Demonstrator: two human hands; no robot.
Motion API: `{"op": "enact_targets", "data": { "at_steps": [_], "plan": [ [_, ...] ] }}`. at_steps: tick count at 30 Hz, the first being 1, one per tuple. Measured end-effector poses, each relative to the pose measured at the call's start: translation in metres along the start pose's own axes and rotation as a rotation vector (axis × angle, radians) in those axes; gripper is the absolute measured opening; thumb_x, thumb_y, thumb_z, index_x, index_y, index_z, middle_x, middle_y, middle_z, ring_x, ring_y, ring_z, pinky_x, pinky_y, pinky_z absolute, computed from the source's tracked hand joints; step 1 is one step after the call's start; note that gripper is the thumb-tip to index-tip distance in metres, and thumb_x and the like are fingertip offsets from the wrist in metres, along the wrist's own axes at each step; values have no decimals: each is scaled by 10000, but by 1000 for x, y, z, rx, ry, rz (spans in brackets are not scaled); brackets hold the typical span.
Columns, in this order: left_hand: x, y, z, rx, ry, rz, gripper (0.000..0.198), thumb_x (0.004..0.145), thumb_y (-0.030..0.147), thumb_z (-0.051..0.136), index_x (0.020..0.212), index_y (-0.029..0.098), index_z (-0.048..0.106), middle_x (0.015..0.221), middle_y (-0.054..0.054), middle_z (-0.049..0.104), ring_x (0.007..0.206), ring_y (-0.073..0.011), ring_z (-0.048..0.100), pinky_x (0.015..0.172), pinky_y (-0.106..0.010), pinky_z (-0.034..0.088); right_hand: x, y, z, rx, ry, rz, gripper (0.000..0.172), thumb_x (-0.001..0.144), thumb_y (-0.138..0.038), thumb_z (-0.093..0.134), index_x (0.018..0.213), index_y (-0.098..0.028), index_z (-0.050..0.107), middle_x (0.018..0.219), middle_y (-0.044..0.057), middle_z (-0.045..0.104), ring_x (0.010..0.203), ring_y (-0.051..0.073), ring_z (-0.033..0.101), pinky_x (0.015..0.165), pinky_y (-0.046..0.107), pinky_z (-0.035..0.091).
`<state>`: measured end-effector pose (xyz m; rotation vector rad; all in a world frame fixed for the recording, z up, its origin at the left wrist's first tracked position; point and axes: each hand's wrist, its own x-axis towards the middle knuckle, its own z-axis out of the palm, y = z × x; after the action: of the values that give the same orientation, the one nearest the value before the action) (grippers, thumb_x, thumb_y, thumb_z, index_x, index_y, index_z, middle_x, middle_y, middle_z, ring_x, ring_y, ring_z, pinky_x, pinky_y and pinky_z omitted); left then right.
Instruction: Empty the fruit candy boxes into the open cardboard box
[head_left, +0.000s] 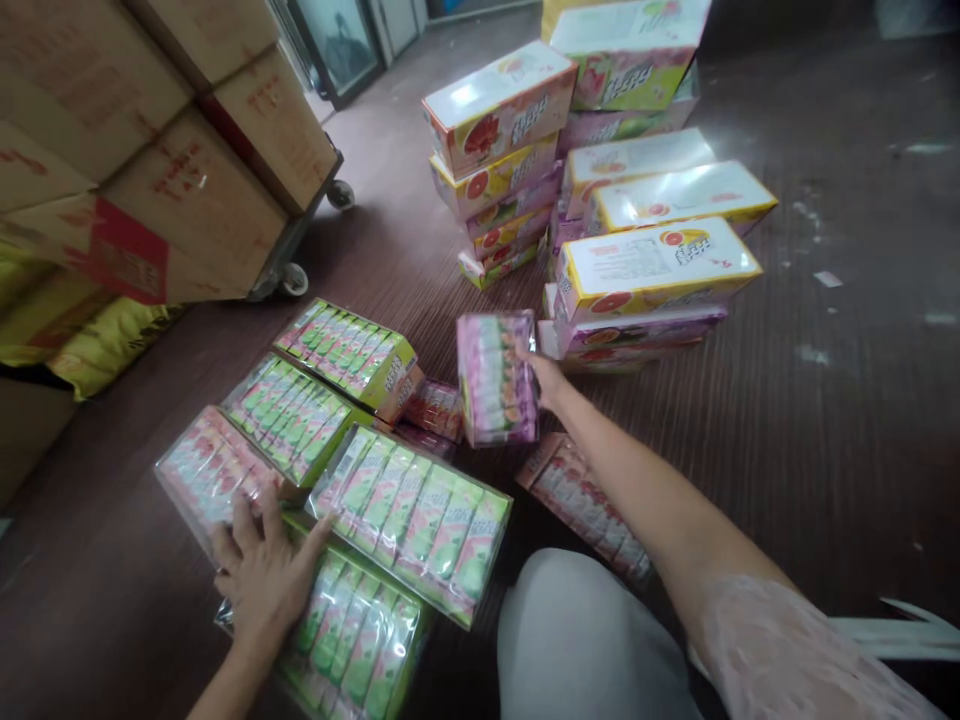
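Grip check: right hand (549, 382) is holding pink pack (499, 378) in the air, just left of box stack (652, 270) and level with its base. Fingers are closing round the pack's right edge. The thumb is hidden behind the wrap, so I cannot tell how deep the hold goes. The pack is standing on edge and tilting a little.

Left hand (262, 570) is lying flat well left of box stack, fingers spread open and gripping nothing. It is pressing on green pack (360, 630) and touching red pack (202, 465). More green packs (345, 350) are lying between that hand and box stack. Another pack (592, 505) is lying on floor (825, 430) under the right forearm.

My read: a one-sided hold on slick film is risking a slip. Better to be wrapping the fingers further across the back, holding the pack level and moving it low over the floor. The flat left palm is doing useful work in steadying the laid-out packs.
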<state>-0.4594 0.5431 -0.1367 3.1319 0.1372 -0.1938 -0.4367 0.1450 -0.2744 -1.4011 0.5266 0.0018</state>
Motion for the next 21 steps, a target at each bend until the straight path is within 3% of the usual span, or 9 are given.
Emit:
{"op": "enact_targets", "data": {
  "at_steps": [4, 7, 10, 14, 17, 19, 21],
  "plan": [
    [0, -2, 2, 13, 27, 20, 914, 852, 769, 241, 1571, 228, 81, 1631, -145, 64, 1453, -471, 60, 1048, -730, 231, 2, -57, -15, 460, 81, -121, 618, 826, -740, 461, 1123, -220, 610, 906, 49, 733, 898, 251, 680, 818, 456, 564],
    [-1, -4, 4, 21, 19, 30, 893, 869, 746, 262, 1570, 222, 89, 1631, -149, 66, 1454, -470, 57, 1045, -722, 250, -6, -98, -13, 553, 52, -132, 504, 921, -621, 423, 1126, -209, 628, 962, 52, 739, 959, 221, 672, 892, 449, 535],
    [-1, -5, 5, 26, -8, 17, 872, 877, 716, 326, 1568, 228, 113, 1633, -142, 64, 1462, -458, 35, 1054, -704, 260, -9, -130, 6, 540, -51, -129, 387, 972, -491, 435, 1100, -190, 641, 915, 49, 743, 877, 179, 681, 896, 415, 522],
    [-1, -5, 6, 11, -3, 3, 873, 866, 719, 367, 1566, 254, 127, 1639, -114, 57, 1469, -444, 14, 1065, -690, 261, 6, -177, 62, 417, -342, -42, 461, 1002, -486, 379, 1026, -115, 650, 742, 31, 710, 670, 130, 652, 827, 363, 537],
    [-2, -6, 7, -2, 1, 12, 883, 860, 736, 354, 1565, 251, 139, 1638, -118, 63, 1467, -450, 19, 1060, -690, 269, 31, -215, 116, 273, -530, -41, 484, 995, -500, 394, 1049, -89, 644, 824, 48, 727, 725, 134, 674, 842, 352, 545],
    [-1, -7, 7, -3, -1, 11, 893, 856, 744, 353, 1565, 243, 143, 1636, -128, 70, 1465, -454, 23, 1056, -691, 275, 49, -233, 152, 27, -521, -95, 533, 935, -581, 479, 1102, -103, 646, 962, 73, 734, 846, 175, 692, 880, 387, 543],
    [-1, -7, 7, -2, 2, 13, 899, 854, 750, 346, 1566, 243, 133, 1633, -137, 80, 1464, -454, 28, 1054, -692, 277, 64, -241, 183, -378, -444, -188, 615, 822, -654, 601, 1119, -119, 666, 1060, 95, 723, 961, 239, 683, 926, 439, 525]
  ]
}}
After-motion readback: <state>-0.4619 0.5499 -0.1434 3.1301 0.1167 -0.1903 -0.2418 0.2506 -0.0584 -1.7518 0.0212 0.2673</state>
